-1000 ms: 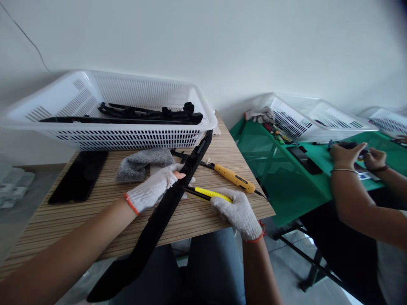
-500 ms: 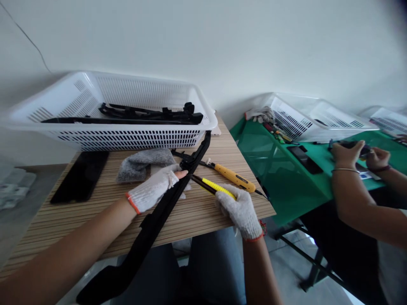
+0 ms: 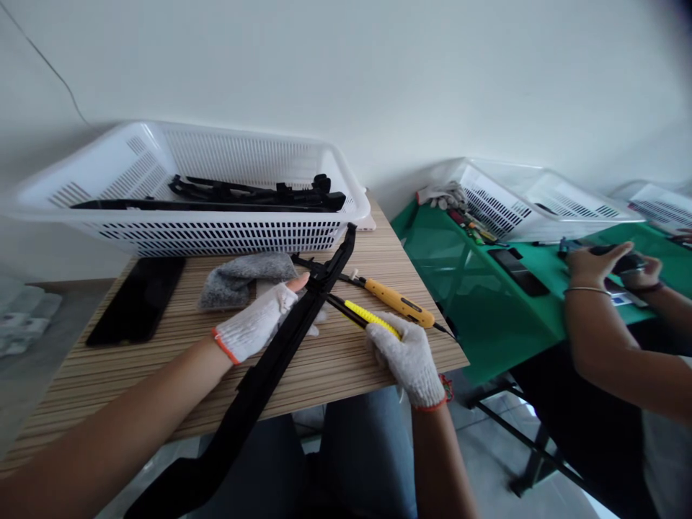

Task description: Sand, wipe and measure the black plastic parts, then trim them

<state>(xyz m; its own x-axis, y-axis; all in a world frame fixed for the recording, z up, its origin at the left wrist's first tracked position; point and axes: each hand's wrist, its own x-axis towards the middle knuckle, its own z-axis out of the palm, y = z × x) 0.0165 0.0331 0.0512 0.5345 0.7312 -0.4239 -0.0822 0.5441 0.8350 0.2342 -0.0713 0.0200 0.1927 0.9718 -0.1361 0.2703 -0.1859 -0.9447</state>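
Observation:
A long black plastic strip (image 3: 270,367) slants from near the basket down over the table's front edge. My left hand (image 3: 262,317), in a white glove with a bare thumb, is wrapped round its upper part. My right hand (image 3: 403,353), gloved too, is closed on a yellow and black cutter knife (image 3: 367,316). The knife's front end is at the strip, beside my left hand; its blade is too small to make out. Behind the knife lies a yellow-handled tool (image 3: 400,301) with a cord. A grey cloth (image 3: 243,277) is left of the strip.
A white basket (image 3: 227,234) with black parts stands at the back of the wooden table (image 3: 318,375). A black phone (image 3: 138,299) lies at left. At right, another person's hands (image 3: 600,267) work over a green table (image 3: 519,328) with baskets and tools.
The black strip has turned slightly in my left hand, and my bare thumb has moved up and left on it. My right hand has hardly moved. The other person's hands have shifted a little.

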